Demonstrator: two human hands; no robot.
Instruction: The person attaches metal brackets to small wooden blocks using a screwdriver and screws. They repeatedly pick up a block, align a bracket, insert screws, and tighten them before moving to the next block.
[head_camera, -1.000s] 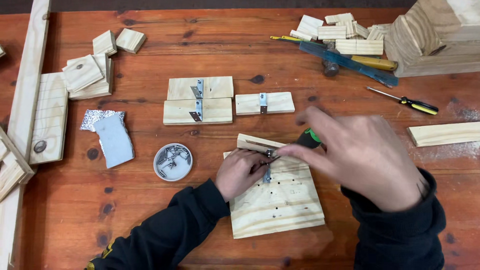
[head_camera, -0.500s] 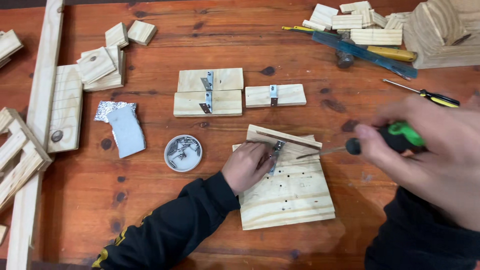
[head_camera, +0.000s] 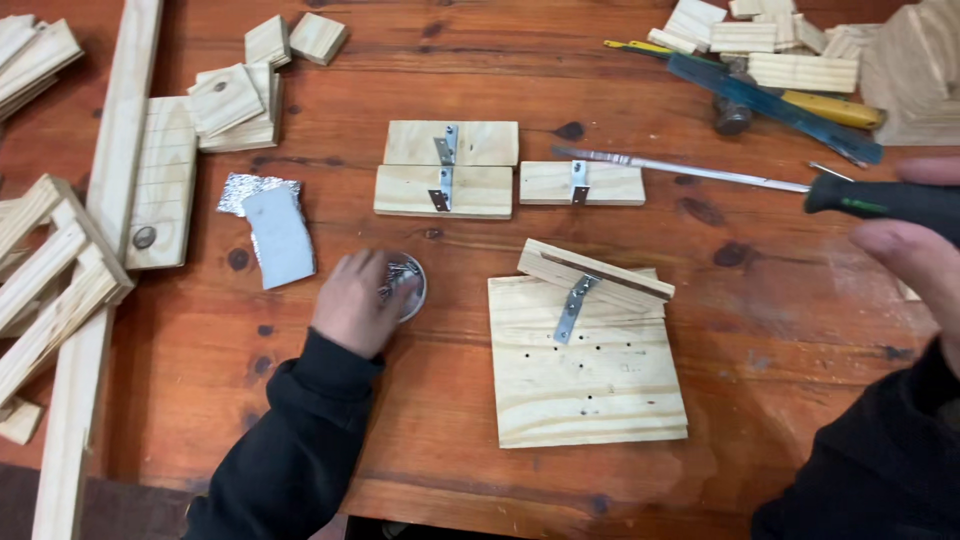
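Note:
My left hand (head_camera: 356, 303) rests over a small round metal tin of screws (head_camera: 408, 283), fingers curled into it. My right hand (head_camera: 915, 245) is raised at the right edge and holds a screwdriver (head_camera: 700, 170) with a dark handle, its shaft pointing left. Between the hands lies a square pine board (head_camera: 585, 375) with several small holes. A thin wood strip (head_camera: 594, 277) rests tilted on its far edge, joined by a metal bracket (head_camera: 572, 308).
Two paired pine blocks with a metal hinge (head_camera: 446, 170) and a single block (head_camera: 582, 183) lie farther back. Foil-wrapped pad (head_camera: 275, 225) at left. Long planks (head_camera: 110, 230) and wood offcuts (head_camera: 240, 95) left; a hammer (head_camera: 770, 100) and more blocks at back right.
My left hand left the bracket on the board and went left to the screw tin. My right hand lifted the screwdriver away, up and to the right.

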